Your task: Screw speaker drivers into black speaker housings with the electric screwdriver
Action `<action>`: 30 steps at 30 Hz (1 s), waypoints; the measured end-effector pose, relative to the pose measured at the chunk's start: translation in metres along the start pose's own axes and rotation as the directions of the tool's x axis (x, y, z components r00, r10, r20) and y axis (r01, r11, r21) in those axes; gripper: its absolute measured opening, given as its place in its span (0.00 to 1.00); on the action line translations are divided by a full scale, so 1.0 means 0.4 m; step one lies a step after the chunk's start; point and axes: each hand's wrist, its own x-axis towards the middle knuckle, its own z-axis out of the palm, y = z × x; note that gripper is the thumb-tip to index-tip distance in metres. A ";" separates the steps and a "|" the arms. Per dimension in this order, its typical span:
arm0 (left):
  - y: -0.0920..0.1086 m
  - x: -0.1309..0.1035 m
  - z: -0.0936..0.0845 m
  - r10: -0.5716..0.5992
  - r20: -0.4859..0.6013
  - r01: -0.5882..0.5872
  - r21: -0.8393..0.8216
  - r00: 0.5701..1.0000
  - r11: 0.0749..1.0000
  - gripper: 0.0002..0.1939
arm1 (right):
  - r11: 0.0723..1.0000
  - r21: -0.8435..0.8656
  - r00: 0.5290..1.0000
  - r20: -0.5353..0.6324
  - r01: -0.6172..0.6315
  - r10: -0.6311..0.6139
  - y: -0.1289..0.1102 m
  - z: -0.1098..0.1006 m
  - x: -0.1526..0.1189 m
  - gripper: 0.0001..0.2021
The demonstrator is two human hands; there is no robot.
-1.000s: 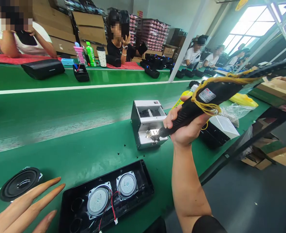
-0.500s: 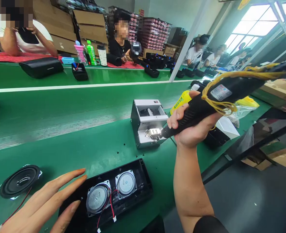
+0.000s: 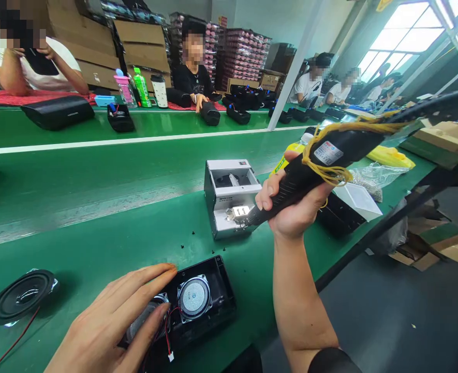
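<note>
My right hand (image 3: 296, 207) is wrapped round a black electric screwdriver (image 3: 291, 189) with a yellow cord tied about it. Its tip meets the front of a grey screw feeder (image 3: 233, 194), at the metal outlet. Fingers stretched and thumb apart, my left hand (image 3: 116, 311) lies over the left part of a black speaker housing (image 3: 223, 290), its fingertips at the far edge. Inside the housing, one round speaker driver (image 3: 194, 298) shows fully; a second driver (image 3: 141, 318) is partly hidden under my left hand. A red-and-black wire with a white connector (image 3: 170, 356) hangs between them.
A loose speaker (image 3: 21, 296) with a red wire lies at the left. Several small black screws (image 3: 193, 233) are scattered before the feeder. Right of it stand a yellow bottle (image 3: 291, 155) and a white tray (image 3: 356, 201). Co-workers sit across the green bench (image 3: 97, 176).
My left hand has moved right, over the housing and its left driver. The screwdriver tip stays at the feeder. Across the bench, a co-worker has lowered a black speaker onto the table.
</note>
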 end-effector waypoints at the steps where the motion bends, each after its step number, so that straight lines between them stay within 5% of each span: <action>1: 0.008 0.013 0.002 0.001 -0.006 -0.001 0.000 1.000 1.000 0.21 | 1.000 0.013 1.000 0.009 -0.005 0.005 0.002 -0.002 -0.002 0.31; 14: 0.112 0.170 0.081 0.174 0.021 -0.174 0.024 0.985 0.984 0.18 | 0.947 0.278 0.986 0.068 -0.163 0.150 -0.107 0.026 -0.027 0.26; 19: 0.127 0.129 0.058 0.188 0.014 -0.188 -0.011 0.982 0.982 0.11 | 0.881 0.384 0.956 0.205 -0.276 0.210 -0.135 0.078 -0.061 0.24; 24: 0.144 0.053 0.031 0.008 -0.048 -0.017 -0.191 0.999 0.981 0.07 | 0.771 0.448 0.891 0.257 -0.452 0.374 -0.172 0.136 -0.085 0.13; 30: 0.160 -0.003 0.011 -0.114 -0.130 0.070 -0.301 0.985 0.951 0.08 | 0.662 0.450 0.792 0.452 -0.600 0.410 -0.182 0.149 -0.108 0.14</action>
